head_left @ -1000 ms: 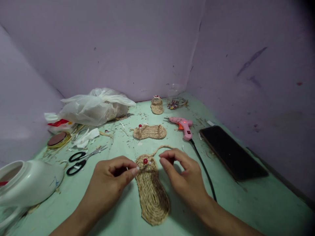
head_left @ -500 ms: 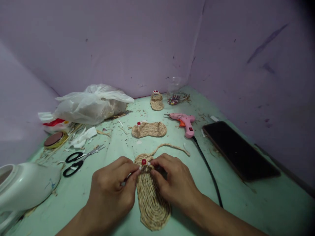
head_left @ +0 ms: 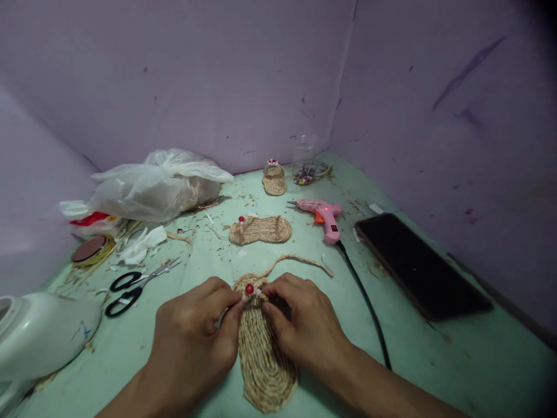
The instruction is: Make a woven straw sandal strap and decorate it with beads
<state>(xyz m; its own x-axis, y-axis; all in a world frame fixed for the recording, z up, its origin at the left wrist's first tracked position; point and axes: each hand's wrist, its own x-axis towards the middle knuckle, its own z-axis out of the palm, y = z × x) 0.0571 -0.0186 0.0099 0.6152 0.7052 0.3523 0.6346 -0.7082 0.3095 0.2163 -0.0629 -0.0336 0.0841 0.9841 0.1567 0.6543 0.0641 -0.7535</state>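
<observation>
Between my hands lies a woven straw slipper sole (head_left: 265,360), its long axis pointing away from me. A red bead (head_left: 249,288) with small white beads beside it sits across its far part. My left hand (head_left: 198,325) pinches the left end of this beaded strip between thumb and forefinger. On the other side, my right hand (head_left: 302,316) pinches the strip's right end, by a white bead (head_left: 259,292). A loose braided straw cord (head_left: 300,258) runs from the sole's far end to the right. My fingertips cover both ends of the strip.
Farther back lie a second beaded sole (head_left: 261,230) and a small finished straw slipper (head_left: 274,179). A pink glue gun (head_left: 319,212) and a dark phone (head_left: 420,264) are at right. Scissors (head_left: 137,284), a white jug (head_left: 47,331) and a plastic bag (head_left: 159,183) are at left.
The whole view has shifted slightly, so things appear a little farther left. Both hands keep their pinch at the beaded strip. A small orange light now shows on the glue gun.
</observation>
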